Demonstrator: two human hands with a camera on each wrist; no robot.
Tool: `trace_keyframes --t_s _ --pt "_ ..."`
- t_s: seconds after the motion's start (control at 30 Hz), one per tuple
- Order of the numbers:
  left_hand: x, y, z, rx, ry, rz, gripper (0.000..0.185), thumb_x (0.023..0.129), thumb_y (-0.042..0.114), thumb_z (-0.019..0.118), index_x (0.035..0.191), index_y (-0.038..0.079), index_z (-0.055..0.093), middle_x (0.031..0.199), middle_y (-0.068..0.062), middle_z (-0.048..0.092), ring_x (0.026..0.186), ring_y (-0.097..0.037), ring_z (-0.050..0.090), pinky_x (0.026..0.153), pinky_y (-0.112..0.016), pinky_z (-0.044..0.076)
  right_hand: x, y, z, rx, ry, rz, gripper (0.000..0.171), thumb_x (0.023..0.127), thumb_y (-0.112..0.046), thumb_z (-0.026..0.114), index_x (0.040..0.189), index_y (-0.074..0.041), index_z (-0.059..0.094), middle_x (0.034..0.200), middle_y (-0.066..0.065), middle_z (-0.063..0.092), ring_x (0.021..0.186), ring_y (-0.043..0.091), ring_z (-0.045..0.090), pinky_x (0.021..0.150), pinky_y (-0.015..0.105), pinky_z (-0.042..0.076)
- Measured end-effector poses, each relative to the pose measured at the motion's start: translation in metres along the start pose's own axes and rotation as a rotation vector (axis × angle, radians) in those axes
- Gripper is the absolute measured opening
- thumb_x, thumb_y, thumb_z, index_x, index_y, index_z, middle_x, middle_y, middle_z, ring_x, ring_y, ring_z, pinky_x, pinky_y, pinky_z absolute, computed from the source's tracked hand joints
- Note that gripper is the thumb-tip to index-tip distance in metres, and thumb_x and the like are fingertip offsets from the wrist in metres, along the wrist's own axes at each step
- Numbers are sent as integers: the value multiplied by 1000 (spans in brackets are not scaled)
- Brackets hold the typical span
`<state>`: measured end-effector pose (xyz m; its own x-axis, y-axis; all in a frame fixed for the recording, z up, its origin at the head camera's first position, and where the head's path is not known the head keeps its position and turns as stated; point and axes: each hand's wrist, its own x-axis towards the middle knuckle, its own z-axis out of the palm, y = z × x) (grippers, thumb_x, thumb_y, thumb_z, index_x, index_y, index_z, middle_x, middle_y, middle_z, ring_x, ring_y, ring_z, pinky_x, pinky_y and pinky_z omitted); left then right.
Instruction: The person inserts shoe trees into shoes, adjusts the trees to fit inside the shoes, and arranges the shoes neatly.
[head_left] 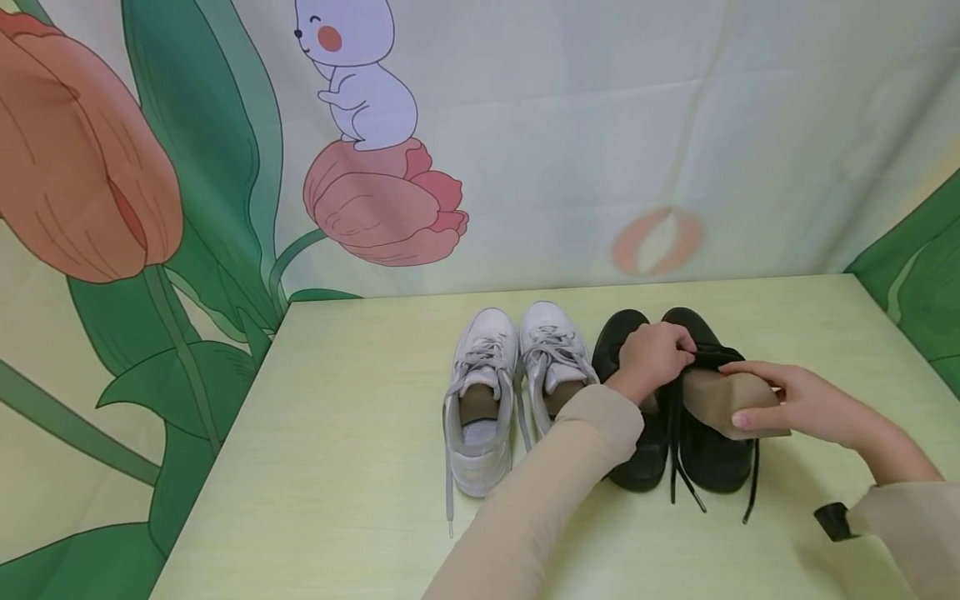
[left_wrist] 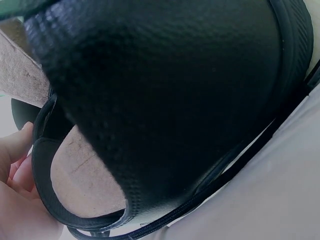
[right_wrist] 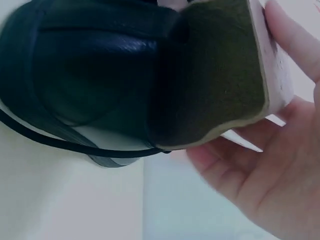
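Note:
Two black lace-up shoes stand side by side on the table's right half. My left hand (head_left: pixel 651 358) reaches over the left black shoe (head_left: pixel 637 467) and pinches the tongue area of the right black shoe (head_left: pixel 712 467). A brown cardboard-like shoe insert (head_left: pixel 720 402) sits partly in that shoe's opening. Its wide end is gripped by my right hand (head_left: pixel 821 404), thumb on the near side and fingers over the far side. The right wrist view shows the insert's hollow underside (right_wrist: pixel 225 70). Another brown insert (left_wrist: pixel 85 175) fills the left black shoe's opening in the left wrist view.
A left white sneaker (head_left: pixel 480 471) and a right white sneaker (head_left: pixel 551 333), both with brown inserts, stand left of the black shoes. Loose black laces (head_left: pixel 675 467) trail onto the pale table (head_left: pixel 337 458). A printed cloth backdrop (head_left: pixel 540 167) hangs behind.

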<state>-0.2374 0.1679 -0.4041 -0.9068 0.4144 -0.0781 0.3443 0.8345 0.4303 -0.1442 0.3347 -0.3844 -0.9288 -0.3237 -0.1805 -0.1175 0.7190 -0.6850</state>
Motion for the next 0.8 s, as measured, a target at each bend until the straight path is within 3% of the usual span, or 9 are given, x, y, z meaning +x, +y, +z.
trace_keyframes --t_s 0.13,0.33,0.8 --pt "0 0 -1 -1 3 3 8 83 33 59 88 36 64 88 20 62 74 -3 56 54 -17 38 -7 5 6 123 96 -12 57 85 -25 58 133 -4 36 123 7 44 85 6 56 65 28 49" --pt "0 0 -2 -2 7 -5 8 83 33 59 89 36 64 89 20 62 73 -3 56 53 -17 38 -6 6 12 118 166 -61 50 87 -23 56 129 -1 40 102 -19 48 79 2 57 64 25 49" --pt "-1 -1 0 3 10 8 8 82 33 60 88 36 65 88 20 62 75 -3 56 55 -18 39 3 0 11 16 184 -58 48 88 -26 54 128 -2 43 103 3 56 77 -1 54 63 24 47"
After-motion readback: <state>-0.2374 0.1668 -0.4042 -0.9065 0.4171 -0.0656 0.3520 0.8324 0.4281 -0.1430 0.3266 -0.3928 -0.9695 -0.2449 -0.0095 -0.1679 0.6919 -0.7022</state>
